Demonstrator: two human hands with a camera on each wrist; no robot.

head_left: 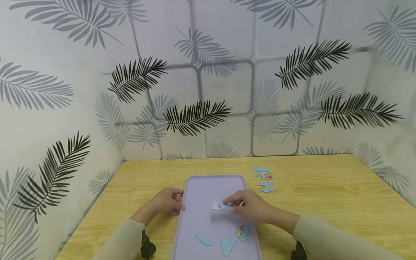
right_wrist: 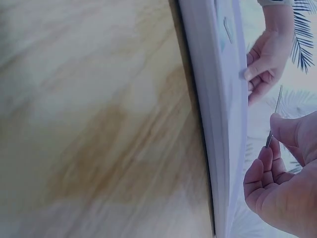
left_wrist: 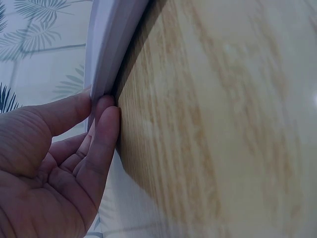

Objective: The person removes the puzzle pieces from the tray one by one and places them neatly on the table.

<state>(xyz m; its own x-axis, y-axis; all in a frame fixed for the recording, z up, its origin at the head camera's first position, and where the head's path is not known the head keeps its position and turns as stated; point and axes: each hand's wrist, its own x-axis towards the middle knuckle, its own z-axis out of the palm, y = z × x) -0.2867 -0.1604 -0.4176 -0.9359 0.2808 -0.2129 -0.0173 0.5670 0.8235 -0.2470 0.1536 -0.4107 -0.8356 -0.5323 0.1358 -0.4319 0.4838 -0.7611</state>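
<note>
A pale purple tray lies on the wooden table. My left hand grips its left rim; in the left wrist view the thumb lies against the tray's side, with curled fingers at the lower edge. Over the tray's middle, my right hand pinches a thin, flat light-blue puzzle piece with a white end. Seen edge-on in the right wrist view, that piece sits between thumb and fingers, raised off the tray. Three more pieces lie toward the near end: a long one, a wedge and a colourfully printed one.
Several further flat pieces lie in a column on the table, beyond the tray's far right corner. One of them bears a multicoloured print. A leaf-patterned wall covering closes off the table's back and sides.
</note>
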